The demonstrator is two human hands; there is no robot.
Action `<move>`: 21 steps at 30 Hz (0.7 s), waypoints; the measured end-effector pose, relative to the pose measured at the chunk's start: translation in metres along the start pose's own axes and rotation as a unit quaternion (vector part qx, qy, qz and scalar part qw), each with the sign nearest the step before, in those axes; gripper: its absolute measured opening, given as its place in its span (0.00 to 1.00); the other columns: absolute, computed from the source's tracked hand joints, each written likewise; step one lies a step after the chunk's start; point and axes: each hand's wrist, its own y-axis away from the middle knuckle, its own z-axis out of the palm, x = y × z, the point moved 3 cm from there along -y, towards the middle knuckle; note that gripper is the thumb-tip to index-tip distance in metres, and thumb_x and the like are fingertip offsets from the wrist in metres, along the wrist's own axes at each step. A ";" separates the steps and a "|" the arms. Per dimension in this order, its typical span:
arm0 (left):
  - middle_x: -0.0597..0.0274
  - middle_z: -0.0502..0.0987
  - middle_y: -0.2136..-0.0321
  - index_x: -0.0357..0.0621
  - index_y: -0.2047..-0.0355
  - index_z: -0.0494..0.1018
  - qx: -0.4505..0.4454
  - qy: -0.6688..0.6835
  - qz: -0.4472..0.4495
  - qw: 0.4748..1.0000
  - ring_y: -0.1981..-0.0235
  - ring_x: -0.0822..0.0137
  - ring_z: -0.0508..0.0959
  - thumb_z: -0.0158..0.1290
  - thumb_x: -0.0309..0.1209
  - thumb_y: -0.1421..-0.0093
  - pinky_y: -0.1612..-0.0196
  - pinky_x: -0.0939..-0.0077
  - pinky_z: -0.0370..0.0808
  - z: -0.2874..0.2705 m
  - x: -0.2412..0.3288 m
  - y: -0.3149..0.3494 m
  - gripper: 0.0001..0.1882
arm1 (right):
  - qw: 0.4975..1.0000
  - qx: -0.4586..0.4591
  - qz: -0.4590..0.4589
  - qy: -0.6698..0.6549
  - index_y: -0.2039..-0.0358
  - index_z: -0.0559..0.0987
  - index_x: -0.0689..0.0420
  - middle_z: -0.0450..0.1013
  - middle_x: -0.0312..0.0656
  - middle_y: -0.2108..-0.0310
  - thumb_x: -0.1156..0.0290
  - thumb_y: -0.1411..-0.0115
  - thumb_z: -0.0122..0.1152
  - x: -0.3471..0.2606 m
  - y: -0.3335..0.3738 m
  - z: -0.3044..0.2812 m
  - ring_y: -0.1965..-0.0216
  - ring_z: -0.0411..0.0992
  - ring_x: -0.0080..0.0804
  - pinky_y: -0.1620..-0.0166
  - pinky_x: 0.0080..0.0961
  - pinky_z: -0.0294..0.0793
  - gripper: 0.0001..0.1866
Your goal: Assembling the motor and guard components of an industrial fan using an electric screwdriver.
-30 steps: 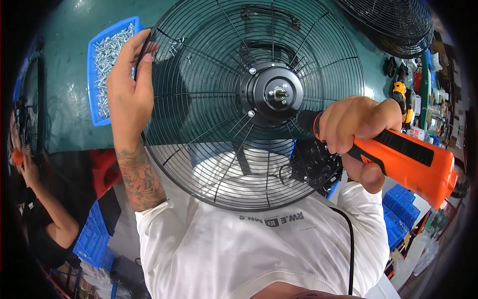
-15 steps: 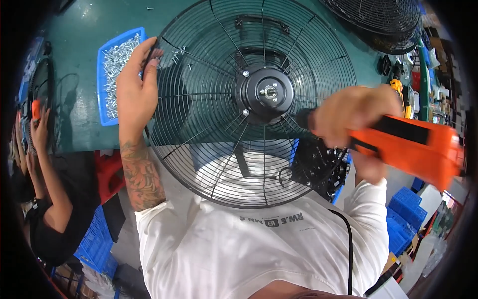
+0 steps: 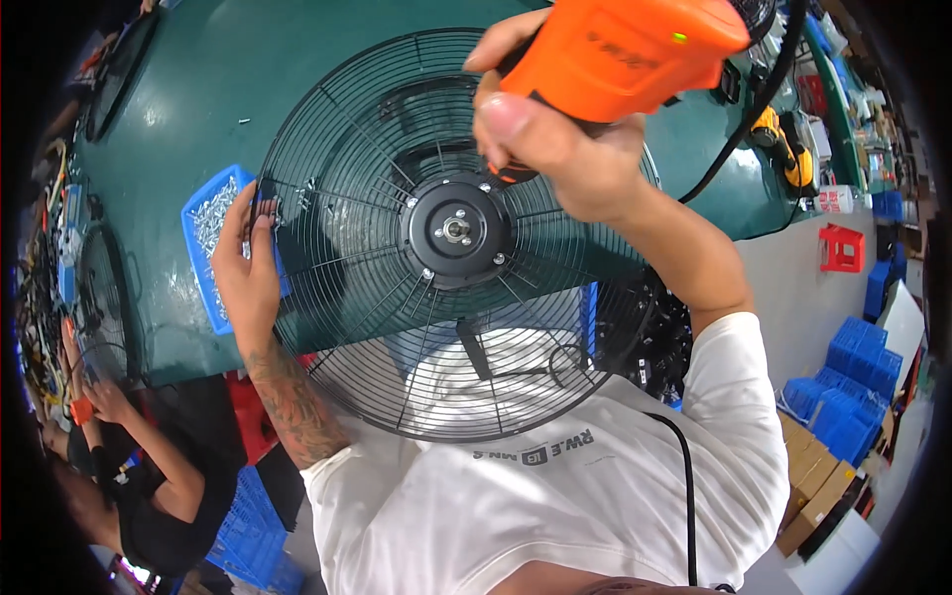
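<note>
A round black wire fan grille (image 3: pixel 416 397) stretches from the bench over its near edge against my shirt. At its middle is a black motor (image 3: pixel 456 233) with several silver screws around its rim. My left hand (image 3: pixel 246 268) is closed on the grille's left rim, thumb and fingers pinching the edge. In my right hand (image 3: pixel 565 154) is an orange power drill (image 3: pixel 635 59), held above the far right part of the grille. The drill's dark front end points down near the motor's far screw; whether it touches is unclear.
Beside my left hand stands a blue tray (image 3: pixel 195 248) of screws, with loose screws near it. A yellow drill (image 3: pixel 793 164) lies at the bench's right. Black parts (image 3: pixel 645 337) sit under the grille. At left a co-worker's arms (image 3: pixel 149 436) reach toward another grille (image 3: pixel 104 297).
My right hand has swung the drill from the right of the motor to its far side, tilting it downward. My left hand still holds the rim. The view has shifted.
</note>
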 end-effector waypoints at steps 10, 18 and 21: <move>0.52 0.81 0.52 0.34 0.39 0.71 -0.002 0.009 0.003 1.000 0.49 0.65 0.80 0.48 0.22 0.30 0.42 0.69 0.73 -0.001 -0.004 -0.001 0.20 | 0.997 -0.034 0.062 -0.043 0.65 0.79 0.62 0.75 0.31 0.77 0.73 0.47 0.72 0.007 -0.002 0.000 0.75 0.73 0.15 0.70 0.18 0.73 0.12; 0.52 0.81 0.52 0.33 0.38 0.70 -0.001 0.017 0.013 1.000 0.49 0.64 0.80 0.47 0.22 0.30 0.42 0.70 0.73 -0.002 -0.008 0.000 0.20 | 0.996 -0.075 0.046 -0.022 0.63 0.80 0.61 0.76 0.31 0.74 0.71 0.48 0.74 0.014 -0.003 0.001 0.73 0.73 0.16 0.67 0.19 0.73 0.14; 0.51 0.81 0.52 0.33 0.38 0.70 -0.003 0.025 0.005 1.000 0.49 0.64 0.80 0.47 0.22 0.30 0.42 0.70 0.74 -0.003 -0.010 0.001 0.20 | 0.977 -0.187 0.086 -0.050 0.61 0.81 0.61 0.76 0.31 0.73 0.67 0.48 0.75 0.015 -0.006 0.005 0.71 0.72 0.17 0.66 0.19 0.72 0.17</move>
